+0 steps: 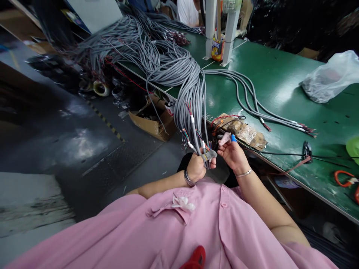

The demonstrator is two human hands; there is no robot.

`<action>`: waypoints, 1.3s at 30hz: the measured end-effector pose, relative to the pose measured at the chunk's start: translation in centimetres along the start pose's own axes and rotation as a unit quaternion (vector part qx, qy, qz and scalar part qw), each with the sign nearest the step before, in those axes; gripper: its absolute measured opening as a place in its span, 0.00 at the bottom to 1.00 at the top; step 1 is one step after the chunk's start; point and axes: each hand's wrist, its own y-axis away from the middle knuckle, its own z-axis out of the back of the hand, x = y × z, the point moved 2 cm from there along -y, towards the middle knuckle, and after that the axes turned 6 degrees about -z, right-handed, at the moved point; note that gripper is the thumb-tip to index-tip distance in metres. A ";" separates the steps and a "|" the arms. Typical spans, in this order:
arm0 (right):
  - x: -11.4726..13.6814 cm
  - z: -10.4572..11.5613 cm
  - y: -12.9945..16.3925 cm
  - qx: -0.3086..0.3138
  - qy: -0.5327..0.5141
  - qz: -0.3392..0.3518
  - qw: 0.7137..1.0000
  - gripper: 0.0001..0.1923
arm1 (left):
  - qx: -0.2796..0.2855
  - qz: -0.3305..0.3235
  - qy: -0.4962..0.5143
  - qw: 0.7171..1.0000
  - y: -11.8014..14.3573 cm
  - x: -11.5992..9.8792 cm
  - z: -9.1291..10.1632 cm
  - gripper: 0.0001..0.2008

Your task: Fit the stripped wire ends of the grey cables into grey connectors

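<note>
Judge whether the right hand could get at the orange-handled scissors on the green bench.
Probably yes: the right hand holds nothing bulky, and only thin black wires cross the green bench before the orange-handled scissors.

This is looking like a factory floor for cable assembly, a wire-harness workshop. A long green desk (pixel 280 86) is carrying a great heap of grey cables (pixel 157 56), their stripped coloured ends hanging over its edge just above the left grip (pixel 198 166). Beyond the right grip (pixel 234 155), more finished cables (pixel 252 101) are lying across the desk. Left of and below the grips, a cardboard box (pixel 153 121) and tape rolls (pixel 101 88) are sitting on a bare concrete floor (pixel 84 142).
</note>
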 end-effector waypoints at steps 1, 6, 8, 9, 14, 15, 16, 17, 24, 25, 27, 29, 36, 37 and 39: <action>0.1 -0.1 0.1 -0.006 0.005 0.013 1.000 0.18 | -0.009 -0.001 0.004 1.000 0.0 0.0 -0.1 0.16; 0.0 -0.4 0.1 -0.016 0.018 0.043 0.999 0.17 | -0.028 -0.005 0.020 0.999 -0.3 0.0 -0.7 0.16; -0.2 -0.3 -0.1 -0.013 -0.001 0.032 0.999 0.17 | -0.026 -0.008 0.017 0.999 -0.5 0.2 -0.8 0.16; -0.3 -0.2 -0.2 -0.014 -0.013 0.028 0.999 0.16 | -0.025 -0.009 0.014 1.000 -0.6 0.3 -0.8 0.16; -0.6 0.1 -0.7 -0.043 -0.049 0.027 0.997 0.11 | -0.032 0.000 -0.003 0.999 -0.9 0.8 -0.6 0.17; -0.7 0.1 -0.8 -0.046 -0.051 0.028 0.997 0.11 | -0.034 0.000 -0.005 0.999 -1.0 0.9 -0.5 0.17; -0.7 0.1 -0.8 -0.048 -0.052 0.030 0.997 0.11 | -0.035 0.002 -0.009 0.999 -1.0 1.0 -0.5 0.17; -0.8 0.1 -0.9 -0.048 -0.053 0.032 0.997 0.11 | -0.036 0.004 -0.015 0.999 -1.0 1.1 -0.4 0.17; -1.2 -0.1 -0.3 -0.020 -0.051 0.011 0.998 0.18 | -0.027 0.013 -0.029 0.999 -0.8 1.0 -0.3 0.17; -1.2 0.0 -0.1 -0.017 -0.051 0.005 0.999 0.20 | -0.027 0.013 -0.028 0.999 -0.6 0.9 -0.2 0.17; -1.2 0.4 0.2 -0.015 -0.046 -0.008 0.999 0.21 | -0.030 0.008 -0.026 0.999 -0.4 0.6 0.0 0.18; -1.3 1.2 0.7 -0.019 -0.036 -0.018 0.999 0.22 | -0.028 -0.001 -0.025 0.999 -0.1 0.5 0.4 0.18; -2.8 6.5 5.0 -0.071 0.090 -0.026 0.993 0.17 | 0.025 0.002 -0.009 1.000 0.6 -0.3 1.9 0.18; -2.9 7.6 6.4 -0.085 0.116 -0.011 0.990 0.16 | 0.030 -0.001 -0.002 1.000 0.6 -0.5 2.2 0.19; -3.1 10.1 9.9 -0.139 0.174 0.024 0.975 0.14 | 0.045 -0.009 0.009 0.999 0.7 -0.9 2.7 0.19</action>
